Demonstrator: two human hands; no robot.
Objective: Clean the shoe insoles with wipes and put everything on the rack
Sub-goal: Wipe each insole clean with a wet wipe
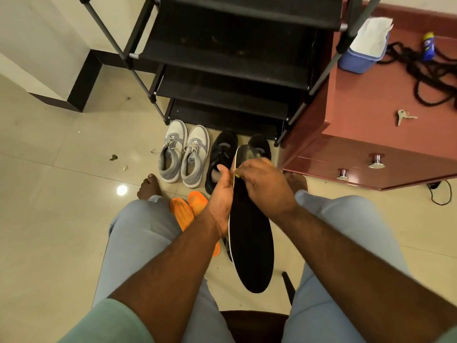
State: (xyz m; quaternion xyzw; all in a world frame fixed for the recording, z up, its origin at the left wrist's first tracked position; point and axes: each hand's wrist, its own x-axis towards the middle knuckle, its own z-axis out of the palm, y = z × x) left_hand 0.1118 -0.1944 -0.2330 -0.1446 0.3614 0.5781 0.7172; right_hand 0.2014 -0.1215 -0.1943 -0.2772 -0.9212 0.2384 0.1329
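A long black insole (252, 246) with a thin white edge hangs between my knees. My left hand (221, 196) grips its left edge near the middle. My right hand (264, 184) lies across its upper part, fingers curled, pinching something small and pale at the rim; I cannot tell what that is. Two orange insoles (188, 209) lie on the floor by my left leg. Grey-white sneakers (184, 154) and black sneakers (222, 157) stand in front of the black shoe rack (222, 60). A blue wipes tub (362, 49) sits on the dresser.
A red-brown dresser (366, 134) with drawer knobs stands at the right, carrying keys (403, 117), a black cord (420, 75) and a spray can (428, 45). Small scraps (113, 158) lie on the tiled floor at the left. I sit on a dark chair (254, 323).
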